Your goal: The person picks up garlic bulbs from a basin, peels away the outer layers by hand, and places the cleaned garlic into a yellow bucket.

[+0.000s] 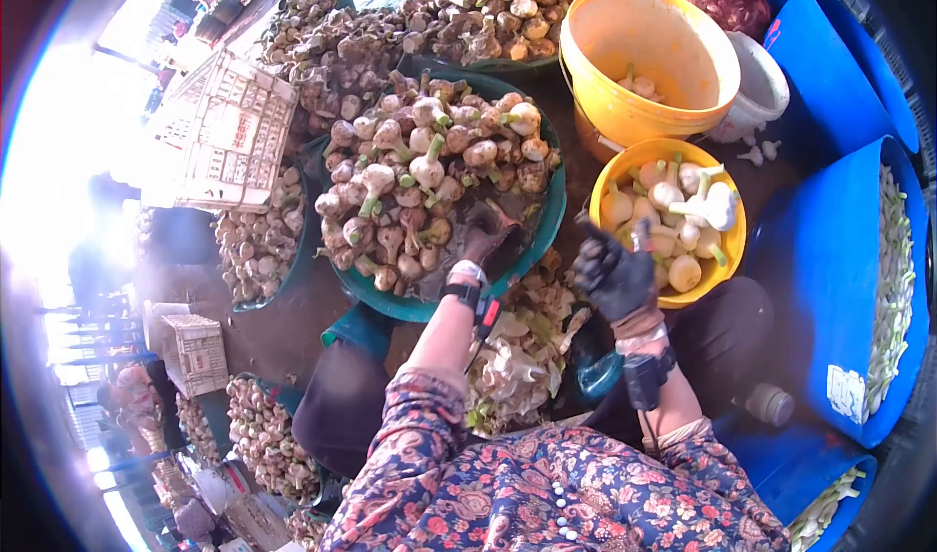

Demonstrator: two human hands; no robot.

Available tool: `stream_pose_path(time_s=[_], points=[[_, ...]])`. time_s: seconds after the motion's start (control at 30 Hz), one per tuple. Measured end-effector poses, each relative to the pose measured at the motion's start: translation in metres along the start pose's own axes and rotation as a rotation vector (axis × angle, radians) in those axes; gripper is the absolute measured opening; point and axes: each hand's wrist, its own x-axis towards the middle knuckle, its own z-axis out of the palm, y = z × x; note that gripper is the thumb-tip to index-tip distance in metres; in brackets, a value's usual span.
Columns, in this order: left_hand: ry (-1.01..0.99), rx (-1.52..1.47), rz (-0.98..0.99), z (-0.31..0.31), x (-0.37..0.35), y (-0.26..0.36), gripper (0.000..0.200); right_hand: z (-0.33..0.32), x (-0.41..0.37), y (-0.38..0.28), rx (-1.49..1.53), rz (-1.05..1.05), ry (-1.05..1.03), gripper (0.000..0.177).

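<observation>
My left hand [478, 241], in a dark dirty glove, reaches into the green basin [388, 308] at its near right side. Its fingers look apart, partly lost against the dark contents, and I see no bulb in them. Around it lie many soil-stained garlic bulbs [427, 170] with short cut stems. My right hand [617, 271], in a black glove, is raised at the left rim of the yellow basin [734, 256]. Its thumb and fingers are spread with nothing visible between them. Cleaned white garlic bulbs [720, 207] fill that basin. Peeled garlic skins [517, 367] are heaped between my forearms.
A yellow bucket [607, 103] with a few bulbs stands behind the yellow basin, beside a white bucket [761, 83]. Blue tubs [815, 249] line the right side. More garlic heaps [498, 10] lie at the back. A white crate [234, 127] stands at left.
</observation>
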Motion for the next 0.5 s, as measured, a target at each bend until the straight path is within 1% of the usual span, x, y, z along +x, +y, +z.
stream_pose_path(time_s=[0.03, 0.13, 0.17, 0.23, 0.27, 0.3, 0.33, 0.37, 0.4, 0.43, 0.47, 0.5], points=[[-0.025, -0.104, -0.052, 0.02, 0.009, -0.017, 0.053, -0.002, 0.008, 0.005, -0.158, 0.046, 0.181, 0.071], [-0.233, -0.272, -0.312, 0.026, 0.019, -0.006, 0.05, -0.009, 0.021, 0.022, -0.822, -0.018, 0.476, 0.067], [-0.266, -0.327, -0.306, 0.025, 0.014, 0.006, 0.05, -0.008, 0.025, 0.028, -0.941, -0.095, 0.584, 0.058], [-0.329, -0.417, -0.301, 0.006, -0.009, 0.044, 0.05, -0.025, 0.025, 0.028, -1.482, -0.32, 0.576, 0.053], [-0.334, -0.297, -0.207, -0.006, -0.024, 0.059, 0.048, -0.03, 0.026, 0.03, -1.747, -0.436, 0.552, 0.05], [-0.337, -0.179, -0.113, -0.018, -0.043, 0.074, 0.046, -0.018, 0.024, 0.034, -1.833, -0.394, 0.579, 0.046], [-0.339, -0.063, -0.017, -0.031, -0.063, 0.095, 0.045, -0.02, 0.024, 0.04, -1.882, -0.439, 0.565, 0.045], [-0.317, -0.016, 0.032, -0.048, -0.087, 0.13, 0.041, -0.025, 0.023, 0.047, -1.93, -0.487, 0.548, 0.044], [-0.289, 0.033, 0.112, -0.05, -0.099, 0.131, 0.041, -0.017, 0.022, 0.053, -1.979, -0.537, 0.529, 0.043], [-0.258, 0.081, 0.19, -0.051, -0.111, 0.132, 0.042, -0.007, 0.017, 0.056, -2.023, -0.373, 0.541, 0.039], [-0.226, 0.13, 0.27, -0.053, -0.121, 0.134, 0.042, -0.006, 0.015, 0.058, -2.043, -0.352, 0.505, 0.038], [-0.19, 0.191, 0.26, -0.057, -0.129, 0.139, 0.04, -0.007, 0.014, 0.059, -2.063, -0.337, 0.467, 0.037]])
